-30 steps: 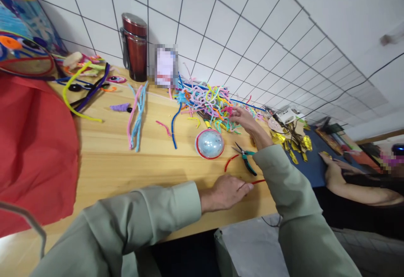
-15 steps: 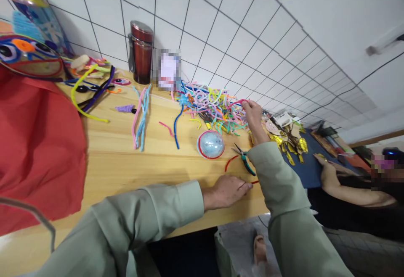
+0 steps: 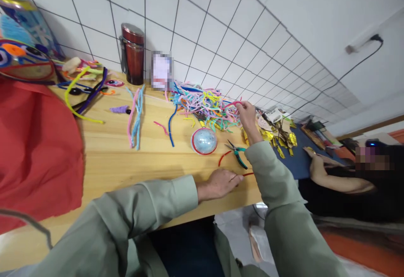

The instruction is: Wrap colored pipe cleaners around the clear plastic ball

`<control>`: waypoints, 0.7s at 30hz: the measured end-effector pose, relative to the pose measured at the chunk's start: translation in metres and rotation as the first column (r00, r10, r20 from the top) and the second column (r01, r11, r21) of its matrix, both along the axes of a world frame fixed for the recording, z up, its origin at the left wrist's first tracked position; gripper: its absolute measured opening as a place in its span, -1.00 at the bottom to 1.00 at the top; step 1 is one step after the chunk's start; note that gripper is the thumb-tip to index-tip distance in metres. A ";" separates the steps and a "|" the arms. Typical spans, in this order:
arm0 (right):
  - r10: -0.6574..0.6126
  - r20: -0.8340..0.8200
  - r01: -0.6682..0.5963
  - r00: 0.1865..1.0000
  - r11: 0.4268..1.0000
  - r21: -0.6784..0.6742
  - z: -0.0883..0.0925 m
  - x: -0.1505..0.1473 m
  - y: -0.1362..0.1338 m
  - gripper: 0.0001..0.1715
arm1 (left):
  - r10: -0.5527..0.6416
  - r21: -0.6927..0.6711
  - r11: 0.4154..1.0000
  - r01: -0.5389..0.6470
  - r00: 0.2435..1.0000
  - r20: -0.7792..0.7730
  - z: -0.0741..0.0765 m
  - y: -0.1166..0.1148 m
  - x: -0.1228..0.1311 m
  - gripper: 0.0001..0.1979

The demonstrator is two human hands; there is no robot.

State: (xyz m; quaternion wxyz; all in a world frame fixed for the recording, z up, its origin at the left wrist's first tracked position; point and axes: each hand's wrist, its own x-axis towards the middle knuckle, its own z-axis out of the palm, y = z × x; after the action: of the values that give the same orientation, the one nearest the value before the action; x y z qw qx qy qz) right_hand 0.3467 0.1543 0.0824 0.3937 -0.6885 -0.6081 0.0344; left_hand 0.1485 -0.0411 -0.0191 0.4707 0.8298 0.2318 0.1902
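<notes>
My left hand (image 3: 220, 183) is closed near the table's front edge, with a red pipe cleaner (image 3: 248, 174) sticking out past its fingertips. Over the right end of a tangled heap of coloured pipe cleaners (image 3: 202, 102), my right hand (image 3: 246, 115) pinches a hot-pink pipe cleaner (image 3: 232, 104). Pliers (image 3: 236, 154) with teal and black handles lie between my two hands, jaws apart. Beside them rests a short red pipe cleaner piece (image 3: 223, 157). A clear dome (image 3: 204, 141) rimmed in red sits left of the pliers.
A red cloth (image 3: 38, 151) covers the table's left part. A brown flask (image 3: 134, 54) stands by the tiled wall. Pink and blue pipe cleaners (image 3: 135, 117) lie in front of it. Gold foil pieces (image 3: 280, 142) are at the right, near another person's arm (image 3: 341, 180).
The whole view has shifted, so things appear slightly further left. Both hands keep their grips on the pipe cleaners and have barely moved over the table.
</notes>
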 end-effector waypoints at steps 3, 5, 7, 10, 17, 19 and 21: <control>0.022 -0.044 -0.023 0.999 1.000 -0.012 0.008 0.003 -0.003 -0.68 | 0.009 -0.025 1.000 -0.008 1.000 0.025 0.001 0.000 -0.002 -0.42; 0.043 -0.075 -0.044 0.996 0.999 -0.017 0.013 0.006 -0.005 -0.68 | 0.017 -0.045 0.999 -0.015 0.999 0.039 0.002 0.000 -0.003 -0.43; 0.051 -0.109 -0.053 0.993 0.999 -0.007 0.017 0.009 -0.008 -0.63 | 0.022 -0.070 0.997 -0.018 0.998 0.052 0.003 -0.001 -0.004 -0.43; 0.031 -0.144 -0.026 0.989 0.999 0.037 0.016 0.016 -0.018 -0.58 | 0.026 -0.110 0.994 -0.018 0.997 0.070 0.004 -0.002 -0.006 -0.43; -0.092 -0.143 0.117 0.985 0.976 0.183 0.006 0.029 -0.048 -0.66 | 0.026 -0.167 0.986 -0.009 0.994 0.104 0.003 -0.004 -0.008 -0.41; -0.120 -0.163 0.154 0.979 0.963 0.219 0.006 0.033 -0.052 -0.66 | 0.030 -0.174 0.985 -0.011 0.994 0.108 0.003 -0.004 -0.008 -0.41; -0.142 -0.196 0.190 0.970 0.950 0.249 0.010 0.040 -0.054 -0.65 | 0.031 -0.179 0.984 -0.011 0.994 0.107 0.003 -0.004 -0.008 -0.41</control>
State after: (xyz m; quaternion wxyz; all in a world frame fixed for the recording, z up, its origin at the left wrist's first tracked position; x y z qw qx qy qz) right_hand 0.3864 0.1004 0.0923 0.5361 -0.6726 -0.5098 -0.0203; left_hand 0.1407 -0.0455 -0.0156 0.5532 0.7700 0.2304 0.2189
